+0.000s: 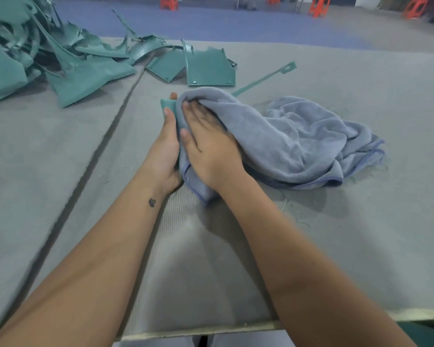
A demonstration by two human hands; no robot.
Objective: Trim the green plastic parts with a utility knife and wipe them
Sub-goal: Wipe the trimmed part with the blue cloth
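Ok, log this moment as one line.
stage: wiping | left hand: holds green part | right hand: flat, presses towel on part | knife: not seen

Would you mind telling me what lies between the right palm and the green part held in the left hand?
In the head view, a fold of the blue-grey cloth lies between the right hand and the green part, which the left hand grips.
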